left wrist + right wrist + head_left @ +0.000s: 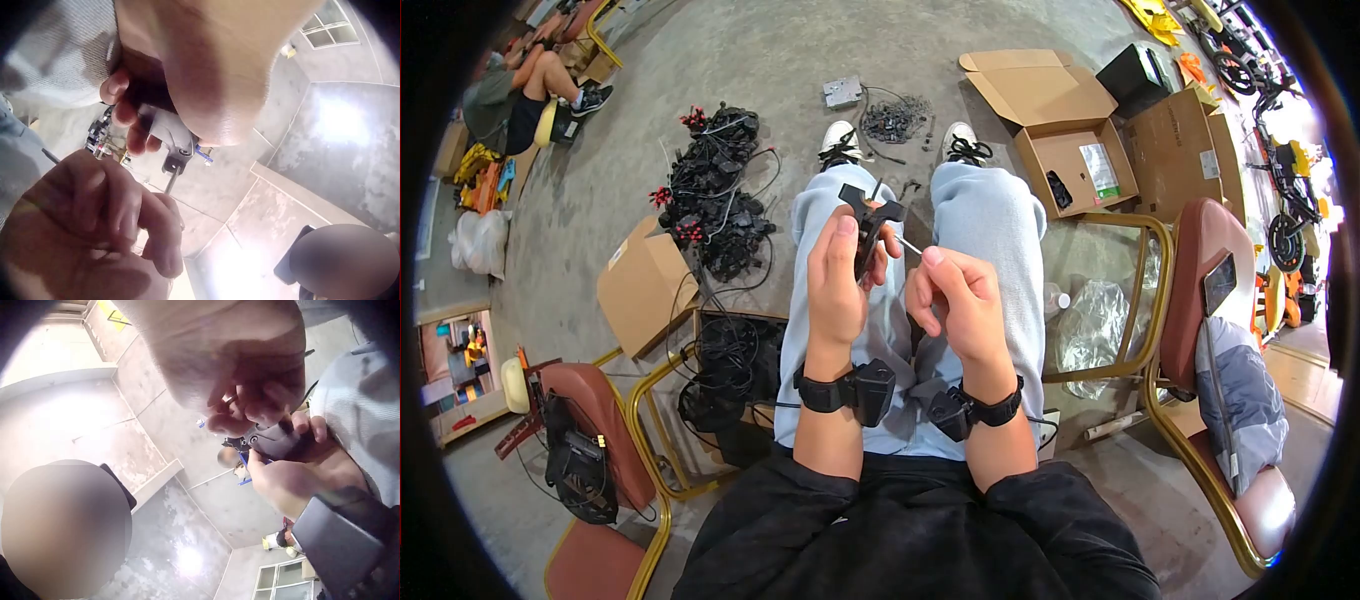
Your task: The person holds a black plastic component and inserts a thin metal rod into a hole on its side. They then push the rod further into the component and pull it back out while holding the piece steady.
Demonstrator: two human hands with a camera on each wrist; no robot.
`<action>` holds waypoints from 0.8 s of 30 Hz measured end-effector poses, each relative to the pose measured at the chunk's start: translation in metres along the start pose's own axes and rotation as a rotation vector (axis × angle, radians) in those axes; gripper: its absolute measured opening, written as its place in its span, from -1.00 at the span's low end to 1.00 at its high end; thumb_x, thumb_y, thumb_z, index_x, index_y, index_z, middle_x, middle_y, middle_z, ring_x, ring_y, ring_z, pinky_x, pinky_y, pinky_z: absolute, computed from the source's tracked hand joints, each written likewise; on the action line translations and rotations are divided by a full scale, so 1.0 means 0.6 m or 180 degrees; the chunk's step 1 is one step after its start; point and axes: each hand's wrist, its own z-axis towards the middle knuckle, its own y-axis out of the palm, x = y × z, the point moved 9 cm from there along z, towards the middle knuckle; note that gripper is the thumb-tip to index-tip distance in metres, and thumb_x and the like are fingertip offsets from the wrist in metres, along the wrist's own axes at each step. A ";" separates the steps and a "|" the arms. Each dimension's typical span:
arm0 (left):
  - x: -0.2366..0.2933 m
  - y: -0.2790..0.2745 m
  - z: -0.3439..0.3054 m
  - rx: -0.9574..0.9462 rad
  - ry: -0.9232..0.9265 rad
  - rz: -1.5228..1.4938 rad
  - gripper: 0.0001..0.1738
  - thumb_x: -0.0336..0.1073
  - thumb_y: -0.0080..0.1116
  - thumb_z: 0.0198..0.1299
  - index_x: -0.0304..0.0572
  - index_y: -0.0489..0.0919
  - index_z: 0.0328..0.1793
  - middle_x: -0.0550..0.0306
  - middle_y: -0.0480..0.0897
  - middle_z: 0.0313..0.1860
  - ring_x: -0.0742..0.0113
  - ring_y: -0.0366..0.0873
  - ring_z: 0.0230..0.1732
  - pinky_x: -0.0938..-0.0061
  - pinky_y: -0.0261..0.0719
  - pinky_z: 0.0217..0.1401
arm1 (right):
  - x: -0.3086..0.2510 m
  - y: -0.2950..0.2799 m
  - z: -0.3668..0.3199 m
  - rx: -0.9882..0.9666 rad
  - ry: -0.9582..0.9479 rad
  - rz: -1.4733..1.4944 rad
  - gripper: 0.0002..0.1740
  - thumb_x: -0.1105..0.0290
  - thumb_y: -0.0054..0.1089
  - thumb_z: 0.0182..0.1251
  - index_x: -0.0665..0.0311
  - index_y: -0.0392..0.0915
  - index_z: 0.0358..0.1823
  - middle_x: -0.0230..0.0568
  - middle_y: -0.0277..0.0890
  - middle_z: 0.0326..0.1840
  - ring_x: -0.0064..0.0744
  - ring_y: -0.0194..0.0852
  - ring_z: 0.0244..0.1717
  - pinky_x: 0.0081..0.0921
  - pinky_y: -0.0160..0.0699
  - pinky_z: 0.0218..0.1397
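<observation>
Above the lap, the left hand (pixel 837 290) grips a dark bracket-like part (pixel 868 222) whose arms stick out past the fingertips. The right hand (pixel 952 300) pinches a thin metal rod (pixel 908 243) that points at this part. In the left wrist view the rod (pixel 173 180) meets the end of the grey part (pixel 172 134), near a small screw hole, and the right hand (pixel 100 219) is curled round it. Seen from the right wrist, the grey part (pixel 272 440) lies in the left hand (pixel 300 481), below the right fingers (pixel 250 412).
Piles of black parts with cables (pixel 725 190) lie on the floor to the left. Ahead are a metal box (pixel 842 93) and small loose parts (pixel 895 120). An open cardboard box (pixel 1080 170) stands ahead right; chairs (pixel 1200 290) flank both sides. A seated person (pixel 520 95) is far left.
</observation>
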 end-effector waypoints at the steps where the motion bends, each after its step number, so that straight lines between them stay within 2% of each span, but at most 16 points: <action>1: 0.002 0.001 0.000 0.0031 0.0017 -0.0004 -0.59 -0.08 -0.33 0.34 -0.25 0.43 -0.06 0.15 0.53 -0.45 0.63 0.26 -0.62 0.75 0.15 -0.60 | 0.001 0.000 0.000 0.0003 0.0000 -0.0001 -0.57 0.27 -0.14 0.39 0.31 0.36 -0.65 -0.41 0.28 -0.79 -0.69 0.14 -0.80 -0.69 0.01 -0.70; 4: 0.001 0.002 0.000 0.0013 0.0033 -0.0021 -0.59 -0.08 -0.33 0.34 -0.26 0.43 -0.07 0.14 0.53 -0.45 0.61 0.30 -0.62 0.74 0.20 -0.61 | 0.012 0.013 0.000 -0.0119 0.0257 0.0123 -0.56 0.24 -0.13 0.40 0.31 0.36 -0.65 -0.39 0.27 -0.77 -0.67 0.14 -0.81 -0.69 0.03 -0.70; 6: 0.001 0.003 -0.001 -0.0034 0.0031 -0.0031 -0.59 -0.08 -0.33 0.34 -0.26 0.43 -0.07 0.13 0.54 -0.44 0.59 0.33 -0.62 0.73 0.22 -0.62 | 0.008 0.022 0.001 0.0021 0.0291 0.0139 -0.53 0.23 -0.20 0.41 0.26 0.26 -0.70 -0.36 0.21 -0.82 -0.65 0.02 -0.87 -0.69 -0.04 -0.76; 9: 0.003 0.005 -0.001 -0.0048 0.0019 0.0011 -0.59 -0.09 -0.33 0.34 -0.28 0.42 -0.07 0.11 0.55 -0.42 0.57 0.35 -0.62 0.71 0.27 -0.62 | 0.017 0.018 0.001 -0.0147 0.0411 0.0477 -0.51 0.18 -0.13 0.40 0.32 0.33 -0.68 -0.34 0.27 -0.72 -0.66 0.11 -0.84 -0.72 -0.02 -0.75; 15: 0.003 0.011 -0.001 -0.0141 0.0020 0.0078 -0.60 -0.09 -0.35 0.35 -0.27 0.40 -0.06 0.09 0.55 -0.40 0.57 0.37 -0.60 0.72 0.28 -0.60 | 0.021 0.013 -0.001 -0.0143 0.0492 0.0637 -0.48 0.15 -0.15 0.41 0.30 0.31 -0.70 -0.37 0.25 -0.75 -0.67 0.04 -0.89 -0.71 -0.11 -0.81; 22: 0.000 0.011 -0.002 -0.0142 0.0011 0.0059 -0.63 -0.12 -0.31 0.35 -0.26 0.40 -0.04 0.11 0.55 -0.35 0.57 0.39 -0.54 0.73 0.27 -0.57 | 0.025 0.006 0.001 -0.0069 0.0565 0.0707 -0.48 0.14 -0.15 0.41 0.29 0.29 -0.71 -0.40 0.22 -0.80 -0.69 0.02 -0.89 -0.72 -0.12 -0.81; 24: -0.001 0.013 -0.003 -0.0160 0.0008 0.0075 -0.63 -0.13 -0.31 0.35 -0.26 0.40 -0.03 0.12 0.55 -0.35 0.57 0.39 -0.54 0.73 0.27 -0.56 | 0.029 0.008 -0.001 -0.0203 0.0675 0.1002 -0.49 0.15 -0.16 0.41 0.27 0.30 -0.69 -0.40 0.22 -0.79 -0.69 0.01 -0.89 -0.71 -0.12 -0.80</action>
